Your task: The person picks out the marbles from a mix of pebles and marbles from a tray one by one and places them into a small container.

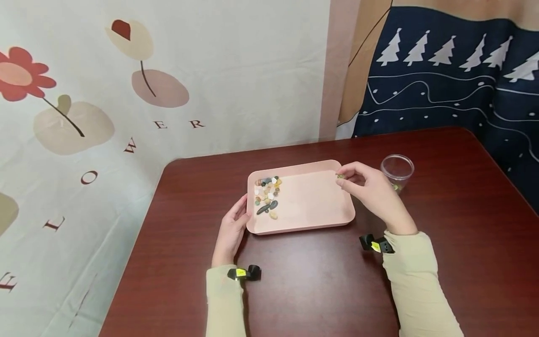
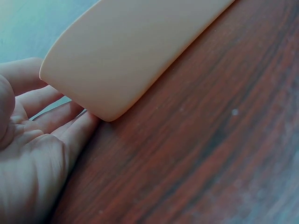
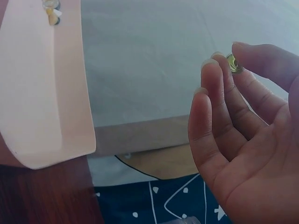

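Note:
A pink tray (image 1: pixel 309 199) lies on the table, with a cluster of mixed small stones (image 1: pixel 268 192) along its left side. My left hand (image 1: pixel 229 229) is at the tray's left end, its fairly straight fingers (image 2: pixel 70 116) touching the outer wall near the corner. Over the tray's far right corner, my right hand (image 1: pixel 372 189) pinches a small green glass marble (image 3: pixel 234 64) between thumb and index finger. The other fingers of that hand are gently bent. To the right of this hand stands a clear plastic cup (image 1: pixel 397 166) with green pieces in its bottom, partly hidden by the hand.
The dark red wooden table (image 1: pixel 311 276) reaches back to a pale curtain (image 1: pixel 252 84) printed with flowers and letters. A navy cloth (image 1: pixel 429 89) with white trees hangs at the right. Each wrist wears a black strap-on camera.

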`<state>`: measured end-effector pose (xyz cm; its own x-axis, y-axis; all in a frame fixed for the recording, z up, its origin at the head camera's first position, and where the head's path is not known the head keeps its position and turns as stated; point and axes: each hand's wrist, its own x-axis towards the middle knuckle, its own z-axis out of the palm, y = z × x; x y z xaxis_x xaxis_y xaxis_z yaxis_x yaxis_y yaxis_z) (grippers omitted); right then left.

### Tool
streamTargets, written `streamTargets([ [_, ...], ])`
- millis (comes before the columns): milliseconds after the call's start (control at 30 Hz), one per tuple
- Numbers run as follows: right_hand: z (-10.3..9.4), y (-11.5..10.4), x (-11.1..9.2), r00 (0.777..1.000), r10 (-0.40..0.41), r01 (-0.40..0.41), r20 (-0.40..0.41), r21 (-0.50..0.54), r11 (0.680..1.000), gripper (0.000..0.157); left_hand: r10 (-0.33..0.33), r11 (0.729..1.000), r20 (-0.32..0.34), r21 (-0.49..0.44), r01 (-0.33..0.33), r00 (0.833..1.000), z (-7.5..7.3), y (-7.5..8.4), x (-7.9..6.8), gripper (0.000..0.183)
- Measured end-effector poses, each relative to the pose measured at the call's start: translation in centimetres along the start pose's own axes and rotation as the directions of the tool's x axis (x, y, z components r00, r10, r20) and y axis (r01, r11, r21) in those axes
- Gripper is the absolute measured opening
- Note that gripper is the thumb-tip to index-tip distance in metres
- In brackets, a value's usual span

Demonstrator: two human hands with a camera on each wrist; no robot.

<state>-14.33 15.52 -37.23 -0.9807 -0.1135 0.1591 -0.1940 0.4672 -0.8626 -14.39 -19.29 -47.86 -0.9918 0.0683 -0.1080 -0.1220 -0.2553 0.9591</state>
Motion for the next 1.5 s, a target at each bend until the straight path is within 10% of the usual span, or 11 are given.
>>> streamTargets([
  [1500,-5.0,1.4,-1.4,0.956,0.149,-0.135,-0.254,0.069,0.988,0.034,-0.003,0.999,0.005,0.041,0.003,1.000,-0.1,-0.1,0.1,0.051],
])
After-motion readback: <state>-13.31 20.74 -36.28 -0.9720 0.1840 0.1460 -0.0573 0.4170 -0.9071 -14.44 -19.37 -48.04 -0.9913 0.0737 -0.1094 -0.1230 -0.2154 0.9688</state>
